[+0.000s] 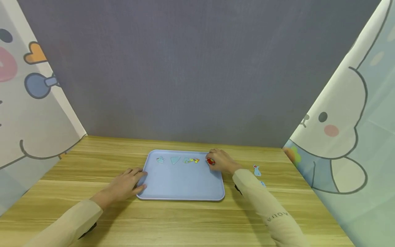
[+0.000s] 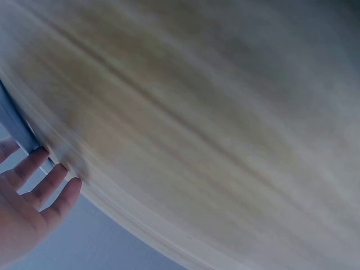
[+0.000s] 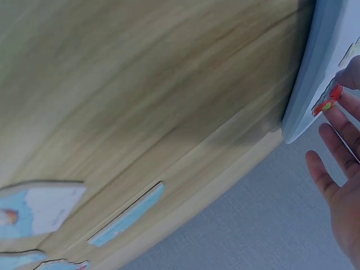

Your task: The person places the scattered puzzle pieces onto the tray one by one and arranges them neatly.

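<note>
A light blue tray (image 1: 182, 185) lies flat on the wooden table. My left hand (image 1: 124, 183) rests at its left edge, fingers loosely extended along the rim; the left wrist view also shows these fingers (image 2: 62, 197) by the rim. At the tray's far right corner, my right hand (image 1: 220, 160) pinches a small flat red puzzle piece (image 3: 327, 100) between thumb and forefinger, close over the tray surface. Along the tray's far side lie a pale blue piece (image 1: 160, 159), a triangular piece (image 1: 175, 160) and a yellow-patterned piece (image 1: 192, 160).
Right of the tray, a blue piece with a red spot (image 1: 257, 171) lies on the table, with another blue piece (image 1: 262, 184) partly behind the right sleeve. A grey panel (image 1: 185, 75) stands at the back, and cartoon-printed sheets flank both sides.
</note>
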Demonstrator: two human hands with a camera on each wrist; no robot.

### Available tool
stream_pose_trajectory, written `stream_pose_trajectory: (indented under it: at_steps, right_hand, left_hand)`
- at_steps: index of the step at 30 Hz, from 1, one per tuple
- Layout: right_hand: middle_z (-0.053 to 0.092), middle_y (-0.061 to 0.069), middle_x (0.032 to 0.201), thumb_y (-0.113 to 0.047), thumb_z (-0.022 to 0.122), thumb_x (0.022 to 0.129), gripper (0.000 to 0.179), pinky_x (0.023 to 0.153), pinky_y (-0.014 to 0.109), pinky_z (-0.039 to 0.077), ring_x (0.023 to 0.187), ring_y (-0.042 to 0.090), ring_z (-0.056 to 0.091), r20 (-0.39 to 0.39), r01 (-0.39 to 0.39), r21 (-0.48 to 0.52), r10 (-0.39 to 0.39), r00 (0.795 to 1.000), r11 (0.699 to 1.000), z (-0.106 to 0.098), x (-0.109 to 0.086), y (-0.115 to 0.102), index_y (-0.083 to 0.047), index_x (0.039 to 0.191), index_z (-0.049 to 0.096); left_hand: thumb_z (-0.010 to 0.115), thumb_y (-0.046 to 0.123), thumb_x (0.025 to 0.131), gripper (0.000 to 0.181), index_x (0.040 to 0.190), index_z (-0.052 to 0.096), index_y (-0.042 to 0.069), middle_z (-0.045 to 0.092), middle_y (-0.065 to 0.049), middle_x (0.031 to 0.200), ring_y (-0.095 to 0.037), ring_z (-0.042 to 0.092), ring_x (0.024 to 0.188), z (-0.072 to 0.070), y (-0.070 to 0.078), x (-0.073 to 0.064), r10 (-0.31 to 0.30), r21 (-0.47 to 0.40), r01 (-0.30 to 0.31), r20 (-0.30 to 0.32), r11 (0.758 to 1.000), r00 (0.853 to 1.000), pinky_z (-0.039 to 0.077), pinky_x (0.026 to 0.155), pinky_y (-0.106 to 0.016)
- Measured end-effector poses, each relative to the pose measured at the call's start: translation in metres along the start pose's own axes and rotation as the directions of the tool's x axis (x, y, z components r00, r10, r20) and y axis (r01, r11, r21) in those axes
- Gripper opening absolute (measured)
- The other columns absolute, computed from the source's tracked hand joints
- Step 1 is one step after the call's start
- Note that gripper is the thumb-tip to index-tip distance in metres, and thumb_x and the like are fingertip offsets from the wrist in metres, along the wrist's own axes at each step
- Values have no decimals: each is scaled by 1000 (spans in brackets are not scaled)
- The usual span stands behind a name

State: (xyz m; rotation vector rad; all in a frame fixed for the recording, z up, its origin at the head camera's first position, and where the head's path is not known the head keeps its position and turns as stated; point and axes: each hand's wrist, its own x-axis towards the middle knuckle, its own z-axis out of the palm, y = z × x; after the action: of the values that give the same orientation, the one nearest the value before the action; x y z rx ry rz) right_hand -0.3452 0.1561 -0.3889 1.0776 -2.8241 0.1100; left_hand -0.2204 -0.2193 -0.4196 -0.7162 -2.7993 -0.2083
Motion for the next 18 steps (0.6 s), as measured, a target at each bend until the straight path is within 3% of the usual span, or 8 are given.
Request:
stream_pose_trajectory:
  at_steps: [18]
  right_hand:
    - [61, 6, 112, -15, 70, 73, 32, 92, 45, 45, 106, 22, 51, 27, -22, 17, 22, 999, 1000, 10, 13, -3, -10, 104, 66]
  left_hand:
    - [62, 35, 85, 47, 120, 57, 3, 54, -18, 122, -37, 55, 105, -1, 1, 0, -8, -8, 8, -6, 1000, 1000, 50, 77, -55]
